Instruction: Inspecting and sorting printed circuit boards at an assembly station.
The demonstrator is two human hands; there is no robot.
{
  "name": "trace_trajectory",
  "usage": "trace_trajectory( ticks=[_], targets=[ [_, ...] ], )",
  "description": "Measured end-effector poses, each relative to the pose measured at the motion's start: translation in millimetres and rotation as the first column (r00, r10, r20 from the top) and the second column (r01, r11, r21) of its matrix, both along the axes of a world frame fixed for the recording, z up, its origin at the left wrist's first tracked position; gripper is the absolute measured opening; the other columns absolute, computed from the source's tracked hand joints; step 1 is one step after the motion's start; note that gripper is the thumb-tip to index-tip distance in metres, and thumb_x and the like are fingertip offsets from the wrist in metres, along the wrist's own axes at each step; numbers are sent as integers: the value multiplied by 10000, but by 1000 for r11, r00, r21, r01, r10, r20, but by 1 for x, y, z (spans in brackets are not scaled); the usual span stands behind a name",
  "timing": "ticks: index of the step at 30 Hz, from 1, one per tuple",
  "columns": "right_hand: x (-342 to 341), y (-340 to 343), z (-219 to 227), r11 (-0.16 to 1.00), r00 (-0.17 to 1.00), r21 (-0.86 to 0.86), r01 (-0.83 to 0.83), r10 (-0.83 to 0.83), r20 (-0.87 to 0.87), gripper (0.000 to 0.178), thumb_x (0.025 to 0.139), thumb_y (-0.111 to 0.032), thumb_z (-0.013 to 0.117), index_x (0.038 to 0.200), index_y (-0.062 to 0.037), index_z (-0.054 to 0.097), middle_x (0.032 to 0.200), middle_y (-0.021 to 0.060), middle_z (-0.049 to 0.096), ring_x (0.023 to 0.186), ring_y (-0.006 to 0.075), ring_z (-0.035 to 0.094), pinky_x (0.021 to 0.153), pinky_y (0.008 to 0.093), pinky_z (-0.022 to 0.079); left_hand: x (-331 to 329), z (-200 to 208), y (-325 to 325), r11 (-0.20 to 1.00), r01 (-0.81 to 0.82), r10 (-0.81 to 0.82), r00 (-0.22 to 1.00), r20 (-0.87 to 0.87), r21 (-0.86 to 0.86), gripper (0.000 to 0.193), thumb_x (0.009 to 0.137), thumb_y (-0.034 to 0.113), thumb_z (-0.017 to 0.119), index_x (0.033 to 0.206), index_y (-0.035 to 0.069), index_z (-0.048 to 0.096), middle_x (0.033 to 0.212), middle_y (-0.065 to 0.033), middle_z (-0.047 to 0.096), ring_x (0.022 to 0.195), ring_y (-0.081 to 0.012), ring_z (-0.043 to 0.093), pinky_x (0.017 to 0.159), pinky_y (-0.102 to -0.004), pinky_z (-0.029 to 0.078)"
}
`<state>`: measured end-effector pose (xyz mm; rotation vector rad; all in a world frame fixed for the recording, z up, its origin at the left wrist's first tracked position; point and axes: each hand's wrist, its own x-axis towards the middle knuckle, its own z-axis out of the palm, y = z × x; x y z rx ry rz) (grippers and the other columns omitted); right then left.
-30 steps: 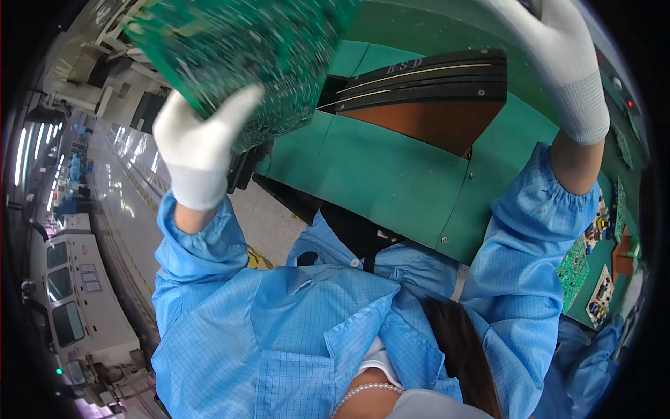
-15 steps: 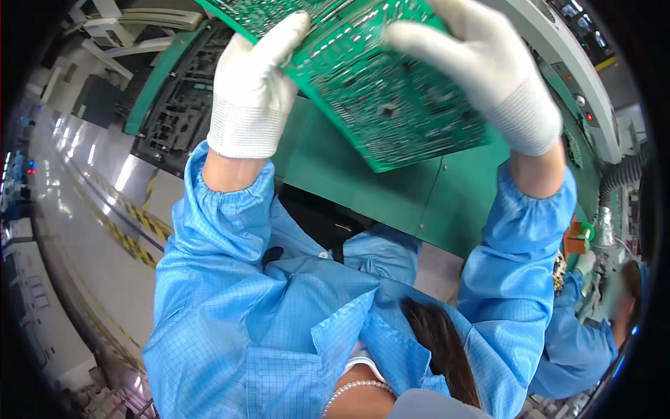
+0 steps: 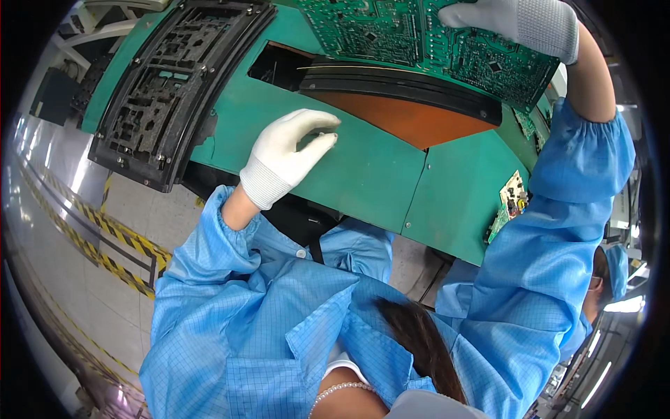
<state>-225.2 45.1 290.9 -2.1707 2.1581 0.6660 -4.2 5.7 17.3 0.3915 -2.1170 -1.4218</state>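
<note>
Smooth green sheeting covers the worktop point(image 3: 335, 178), its panels joined at straight seams with small screws; at ten o'clock lies a black fixture point(image 3: 171, 94), its rough insides cut into irregular pockets. At one o'clock stands a grooved black rack point(image 3: 412, 87) with a flat orange-brown side. The circuit board point(image 3: 370, 31), also at one o'clock, just beyond the rack, is a thin, stiff green panel, densely dotted with tiny parts and square dark chips. The right hand point(image 3: 499, 21), in a white knit glove with ribbed cuff, has its grip closed on the board, thumb across its face. At eleven o'clock, the left hand's point(image 3: 287, 150) grip is loosely curled and empty; half a second ago both hands held the board, which then hid the rack.
</note>
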Motion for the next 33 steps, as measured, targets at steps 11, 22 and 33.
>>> trace_trajectory(
  ticks=[11, 22, 33],
  targets=[
    [16, -9, 1, 976, 980, 110, 190, -195, 43, 498, 905, -295, 701, 1230, 68, 595, 941, 155, 709, 789, 197, 679, 683, 304, 561, -5, -4, 0, 986, -12, 8, 1000, -25, -165, 226, 879, 102, 658, 1073, -13, 669, 1049, -144, 677, 991, -271, 659, 895, -341, 507],
    [-3, -16, -10, 996, 995, 81, 27, -34, 89, 501, 890, -296, 700, 1223, 67, 608, 1036, 206, 703, 924, 290, 680, 838, 358, 542, -8, -5, 4, 980, -40, 35, 999, -32, -196, 217, 873, 143, 651, 1043, 8, 669, 1011, -144, 676, 963, -303, 651, 864, -368, 509],
    [47, 8, -19, 997, 996, -53, 50, -54, -76, 353, 884, -245, 633, 1113, 24, 633, 877, 191, 673, 840, 334, 673, 784, 398, 541, -9, -6, 4, 973, -65, 54, 997, -53, -222, 221, 876, 201, 638, 1014, 31, 672, 982, -141, 677, 949, -330, 642, 844, -398, 508]
  ],
)
